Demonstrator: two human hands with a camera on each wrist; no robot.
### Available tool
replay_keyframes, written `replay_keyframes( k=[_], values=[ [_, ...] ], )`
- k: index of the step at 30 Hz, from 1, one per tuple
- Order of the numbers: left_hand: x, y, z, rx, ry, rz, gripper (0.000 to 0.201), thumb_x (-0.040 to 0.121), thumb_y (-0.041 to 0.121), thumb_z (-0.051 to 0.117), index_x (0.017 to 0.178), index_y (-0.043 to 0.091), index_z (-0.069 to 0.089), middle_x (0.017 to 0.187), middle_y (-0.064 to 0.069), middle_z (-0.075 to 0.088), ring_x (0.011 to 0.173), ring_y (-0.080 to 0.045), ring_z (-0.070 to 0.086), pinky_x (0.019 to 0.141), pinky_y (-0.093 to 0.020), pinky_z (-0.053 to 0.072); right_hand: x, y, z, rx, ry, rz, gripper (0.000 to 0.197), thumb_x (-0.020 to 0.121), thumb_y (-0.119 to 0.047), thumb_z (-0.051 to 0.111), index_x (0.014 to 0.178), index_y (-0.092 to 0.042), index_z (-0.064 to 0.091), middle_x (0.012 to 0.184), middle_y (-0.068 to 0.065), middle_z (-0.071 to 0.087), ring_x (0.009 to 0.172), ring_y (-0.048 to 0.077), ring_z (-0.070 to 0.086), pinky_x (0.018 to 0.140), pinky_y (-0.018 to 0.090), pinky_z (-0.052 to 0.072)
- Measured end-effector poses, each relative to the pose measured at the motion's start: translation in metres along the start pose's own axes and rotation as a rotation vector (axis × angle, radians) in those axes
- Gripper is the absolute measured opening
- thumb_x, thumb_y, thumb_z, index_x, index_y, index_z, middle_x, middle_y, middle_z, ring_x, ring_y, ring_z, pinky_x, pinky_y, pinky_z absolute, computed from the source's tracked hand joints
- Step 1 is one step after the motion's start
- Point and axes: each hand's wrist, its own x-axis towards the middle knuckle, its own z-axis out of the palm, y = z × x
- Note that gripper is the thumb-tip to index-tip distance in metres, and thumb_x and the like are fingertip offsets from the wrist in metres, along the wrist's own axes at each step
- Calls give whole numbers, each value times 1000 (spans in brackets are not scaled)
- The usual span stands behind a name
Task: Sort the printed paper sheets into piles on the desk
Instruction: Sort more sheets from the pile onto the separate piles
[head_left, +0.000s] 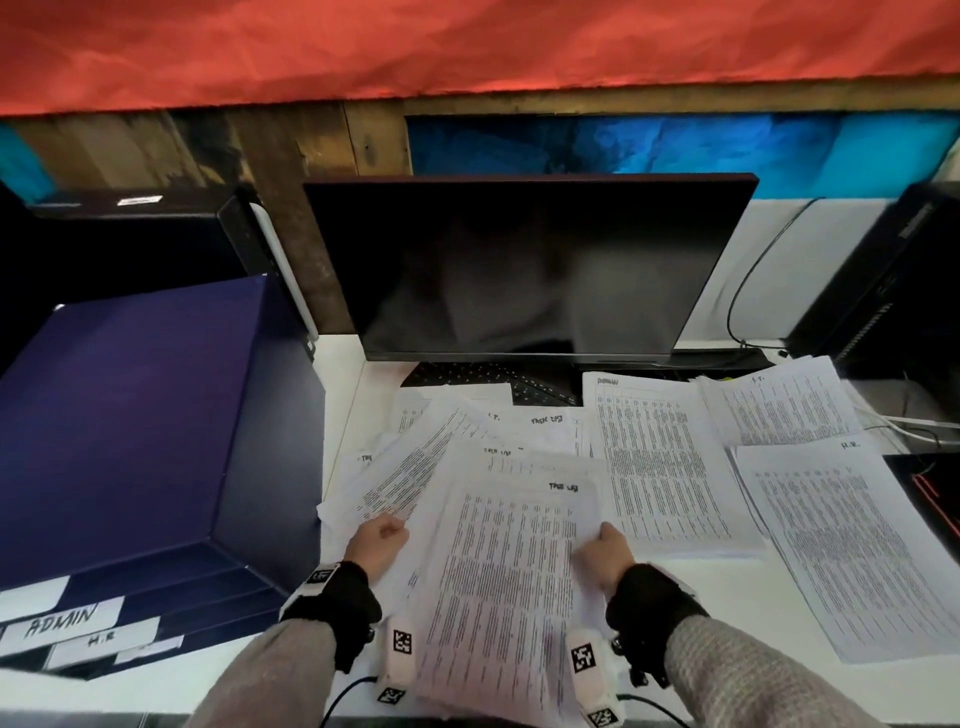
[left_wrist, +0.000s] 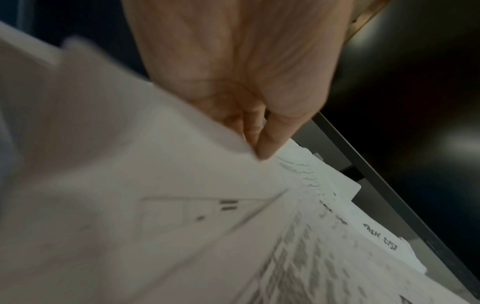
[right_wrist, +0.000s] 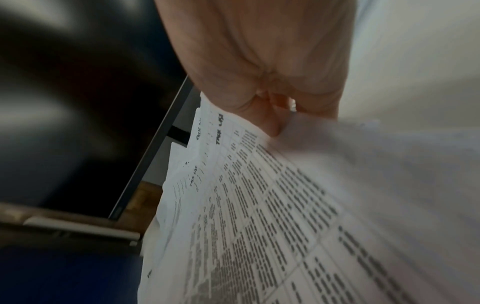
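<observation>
Sheets (head_left: 498, 561) | left hand (head_left: 376, 545), right hand (head_left: 605, 553) apparently pinching edges

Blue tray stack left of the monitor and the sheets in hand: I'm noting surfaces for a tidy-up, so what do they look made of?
Blue tray stack: probably coated card or plastic, smooth with a soft sheen and crisp folded-looking edges. Sheets: thin matte white paper that bends and curls in both hands' grip.
</observation>
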Motion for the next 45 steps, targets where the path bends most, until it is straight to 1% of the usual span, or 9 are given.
replay_keyframes(
  k=[3,10,16,22,26,31,35,42,45],
  values=[
    [-6,7,3,-58,-142,-12,33,89,42,56,113,20,51,120,4,54,112,-15,48,101,-30,35,-6,-8,9,-76,-140,-40,19,90,-1,42,107,-2,51,92,8,59,72,15,51,57,21,40],
    [-6,5,-1,280,-100,-15,68,84,-2,49,146,16,29,147,-8,39,132,-26,40,107,-29,32,12,-10,18,-64,-170,-80,9,87,-14,56,95,-12,52,80,2,57,64,15,52,54,22,43],
    [-11,-5,-25,307,244,-167,67,85,4,44,146,22,23,135,-18,48,118,-39,49,99,-39,42,50,-32,-3,-57,-33,-63,39,92,2,36,128,-4,50,120,9,54,113,27,51,103,41,43],
    [-11,-11,-28,283,261,-191,62,81,1,47,138,21,32,121,-16,56,107,-36,54,92,-37,43,108,-27,-2,-128,-28,-84,54,76,-12,38,129,-12,44,129,11,47,105,30,51,79,36,44],
    [-9,-13,-28,274,205,-189,57,81,2,50,135,17,37,119,-14,58,105,-32,55,92,-35,43,83,-61,-6,-201,-34,-99,54,87,-24,51,139,-16,41,140,9,44,123,31,47,101,40,43],
    [-11,-12,-28,243,207,-193,54,79,2,51,130,15,43,115,-12,61,104,-32,56,92,-34,46,65,-77,-9,-72,146,-282,3,89,-17,62,92,-15,61,92,3,64,92,25,60,83,34,49],
    [-9,-12,-27,217,203,-191,62,78,0,48,138,14,37,121,-13,59,109,-33,55,97,-36,46,44,-84,-6,-260,237,-503,14,91,-21,59,79,-14,61,81,-1,61,73,17,57,57,21,37],
    [-18,0,-18,174,168,-143,65,88,-4,39,148,14,23,142,-11,44,119,-29,48,94,-29,40,35,-93,-6,-301,130,-542,33,92,-11,52,123,-18,41,100,1,59,83,20,58,79,32,47],
    [-17,1,-18,149,176,-122,65,88,-5,38,148,14,23,140,-10,45,105,-23,49,84,-27,42,43,-105,-2,-415,137,-587,37,96,-25,49,131,-25,36,80,-3,54,74,18,54,73,30,43]
  ],
)
